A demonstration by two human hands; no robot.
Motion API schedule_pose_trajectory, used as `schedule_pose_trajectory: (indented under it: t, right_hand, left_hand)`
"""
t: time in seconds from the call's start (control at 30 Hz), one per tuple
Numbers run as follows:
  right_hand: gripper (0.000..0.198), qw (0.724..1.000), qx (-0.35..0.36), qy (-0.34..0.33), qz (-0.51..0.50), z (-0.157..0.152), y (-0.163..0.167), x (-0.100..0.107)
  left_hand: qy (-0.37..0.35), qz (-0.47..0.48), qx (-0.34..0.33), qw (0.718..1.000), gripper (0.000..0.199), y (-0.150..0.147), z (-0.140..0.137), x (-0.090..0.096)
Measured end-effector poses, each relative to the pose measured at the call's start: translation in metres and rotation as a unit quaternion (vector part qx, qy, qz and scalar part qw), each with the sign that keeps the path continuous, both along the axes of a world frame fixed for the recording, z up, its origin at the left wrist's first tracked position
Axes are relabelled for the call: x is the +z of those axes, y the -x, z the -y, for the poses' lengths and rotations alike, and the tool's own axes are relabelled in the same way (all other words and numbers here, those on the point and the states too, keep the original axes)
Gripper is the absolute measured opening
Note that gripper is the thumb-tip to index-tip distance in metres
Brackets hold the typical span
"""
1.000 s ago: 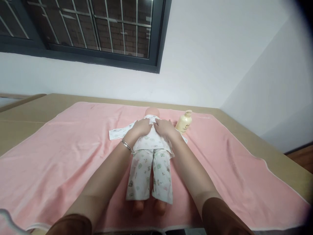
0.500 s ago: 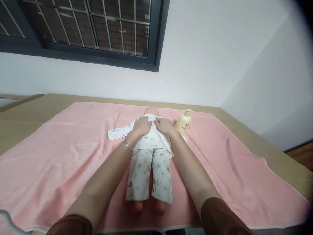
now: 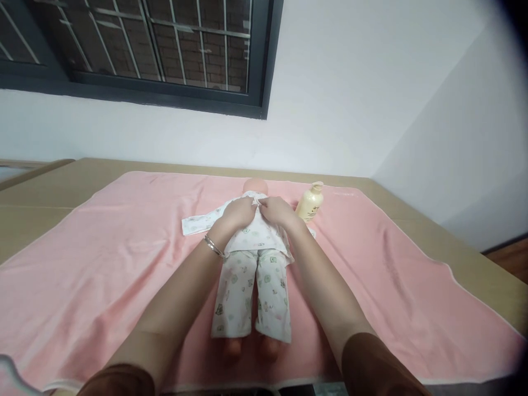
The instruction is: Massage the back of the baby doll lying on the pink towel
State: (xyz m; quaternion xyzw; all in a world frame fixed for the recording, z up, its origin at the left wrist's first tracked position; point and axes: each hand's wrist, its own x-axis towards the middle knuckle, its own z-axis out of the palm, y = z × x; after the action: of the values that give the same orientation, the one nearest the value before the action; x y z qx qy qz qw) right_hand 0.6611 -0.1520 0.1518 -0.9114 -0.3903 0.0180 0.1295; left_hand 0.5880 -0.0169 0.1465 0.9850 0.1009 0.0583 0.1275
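Observation:
A doll (image 3: 256, 187) in a white printed shirt (image 3: 256, 236) and matching trousers (image 3: 236, 294) lies stretched out, its bare feet toward me. Which way its face points I cannot tell. My left hand (image 3: 240, 212), with a silver bracelet at the wrist, has its fingers curled in on the upper part of the shirt. Close beside it, my right hand (image 3: 278, 212) pinches the same cloth, and the fabric is bunched between the two hands. One sleeve (image 3: 202, 223) spreads flat to the left; the other is mostly hidden behind my right forearm.
Beneath the doll is a pink blanket (image 3: 136, 242) with folds, on a wooden surface (image 3: 49, 214). A cream pump bottle (image 3: 310, 203) stands tilted just right of my right hand. A white wall (image 3: 330, 110) and a barred window (image 3: 185, 49) rise behind.
My fingers, laid flatter on the shirt before, have curled inward and gathered the cloth between my hands. The doll and the bottle stay in place.

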Motion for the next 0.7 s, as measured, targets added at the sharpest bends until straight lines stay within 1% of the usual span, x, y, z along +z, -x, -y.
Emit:
schedule_pose_trajectory:
  t: [0.1, 0.2, 0.27, 0.37, 0.47, 0.7]
  right_hand:
    - [0.034, 0.999, -0.016, -0.043, 0.003, -0.007, -0.015, -0.02]
    - [0.036, 0.998, -0.04, -0.048, 0.017, -0.014, -0.023, -0.037]
    - [0.039, 0.997, -0.055, -0.043, 0.021, -0.017, -0.024, -0.042]
    - [0.044, 0.997, -0.071, -0.034, 0.009, -0.018, -0.021, -0.042]
    - [0.045, 0.997, -0.073, -0.023, 0.004, -0.017, -0.019, -0.039]
    - [0.046, 0.997, -0.07, -0.01, 0.012, -0.017, -0.017, -0.037]
  left_hand:
    - [-0.015, 0.041, 0.0, 0.999, 0.047, -0.011, -0.008, -0.018]
    - [-0.005, 0.03, -0.001, 1.0, 0.052, -0.017, -0.015, -0.03]
    - [0.011, 0.028, -0.001, 1.0, 0.054, -0.019, -0.018, -0.033]
    - [0.027, 0.033, -0.004, 0.999, 0.054, -0.019, -0.019, -0.034]
    - [0.033, 0.023, -0.004, 0.999, 0.055, -0.019, -0.019, -0.032]
    - [0.026, 0.027, -0.004, 0.999, 0.056, -0.021, -0.021, -0.034]
